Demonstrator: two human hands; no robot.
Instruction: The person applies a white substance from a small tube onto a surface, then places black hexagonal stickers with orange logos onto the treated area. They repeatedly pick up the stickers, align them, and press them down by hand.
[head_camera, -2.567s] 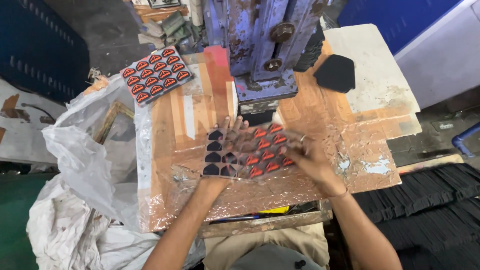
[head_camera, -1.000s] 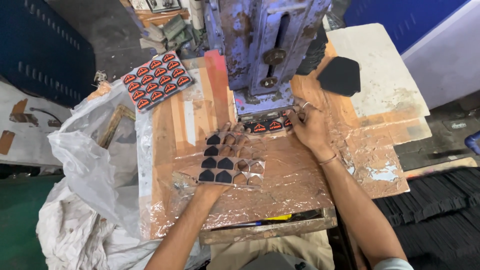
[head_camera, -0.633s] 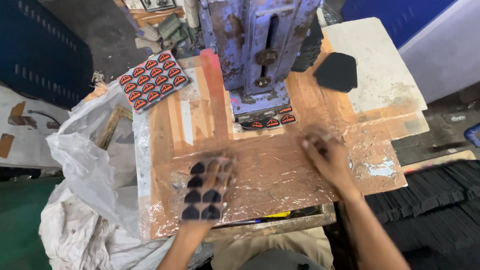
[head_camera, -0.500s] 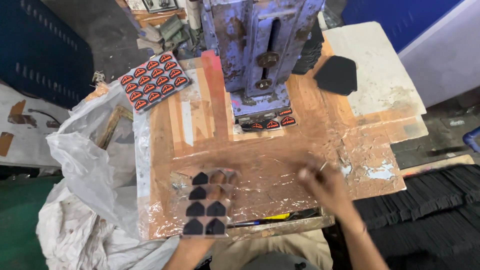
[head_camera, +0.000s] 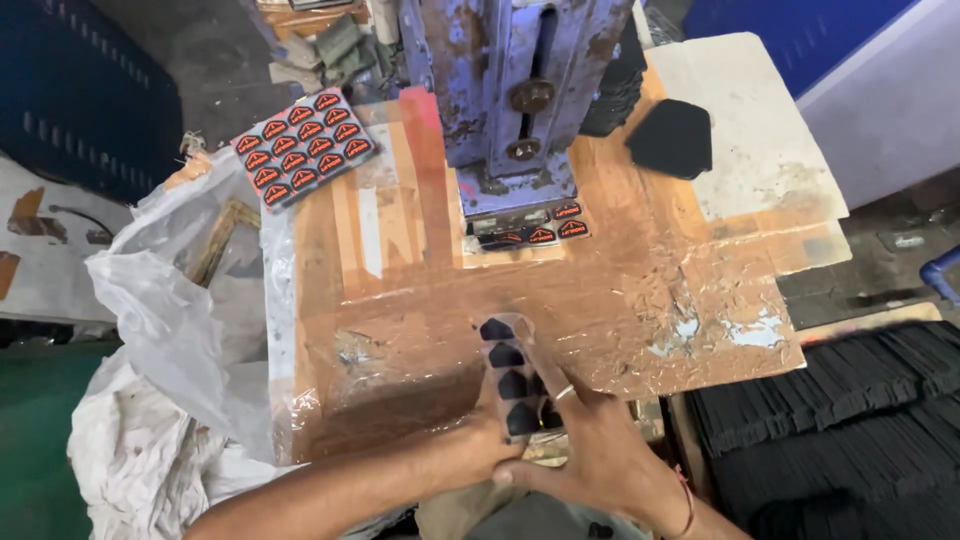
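Both hands meet at the near edge of the tape-covered wooden table (head_camera: 640, 290). Between them they hold a clear plastic sheet of black shield-shaped patches (head_camera: 503, 372), standing on edge and seen narrow. My left hand (head_camera: 487, 432) grips it from the left. From the right, my right hand (head_camera: 592, 455), with a ring on one finger, is pressed against it. A sheet of black patches with red-orange emblems (head_camera: 541, 232) lies under the head of the blue press (head_camera: 520, 90), beyond both hands.
Another sheet of red-emblem patches (head_camera: 303, 148) lies at the table's far left corner. A black pad (head_camera: 672, 137) sits on white board at the far right. A white plastic sack (head_camera: 170, 330) hangs at the left. Stacks of black sheets (head_camera: 830, 420) fill the lower right.
The red-emblem sheet went under the press and my right hand drew back from it. My left hand pulled the black-patch sheet to the near edge, where both hands now hold it.
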